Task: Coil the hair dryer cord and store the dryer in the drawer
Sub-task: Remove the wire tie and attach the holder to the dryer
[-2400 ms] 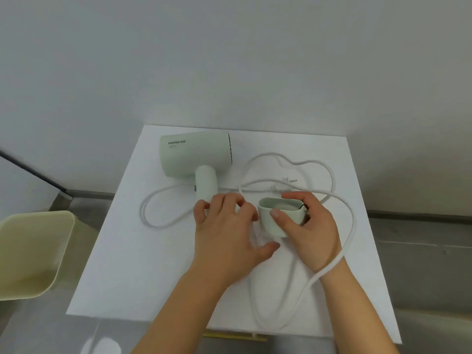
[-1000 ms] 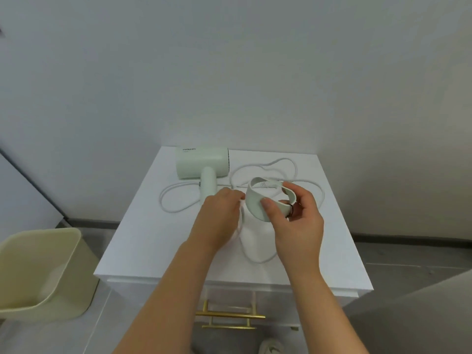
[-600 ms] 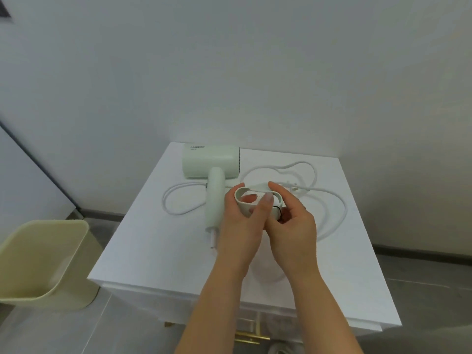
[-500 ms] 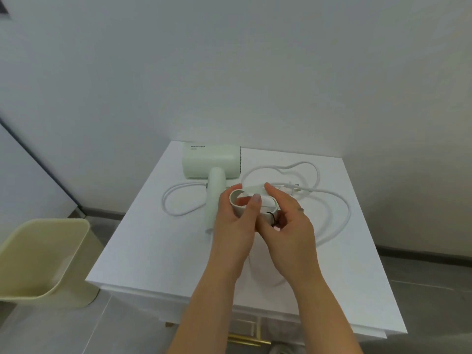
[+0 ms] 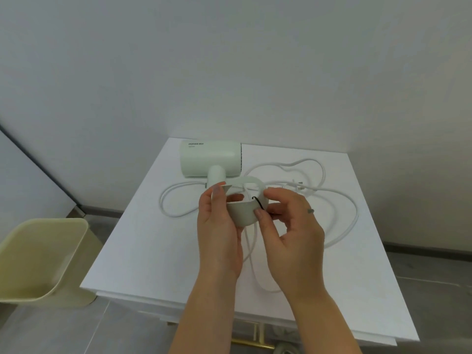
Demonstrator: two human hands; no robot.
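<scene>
On the white cabinet top (image 5: 143, 251), the hair dryer (image 5: 209, 159) is lying by the back edge, its cord (image 5: 342, 226) sprawling uncoiled toward the right edge. My left hand (image 5: 219, 236) and right hand (image 5: 291, 233) are both pinching the pale green nozzle (image 5: 242, 215), probably clearing it away before coiling.

A pale yellow plastic bin (image 5: 43, 259) stands on the grey tiled floor (image 5: 63, 330), well left of the left hand (image 5: 219, 226).
</scene>
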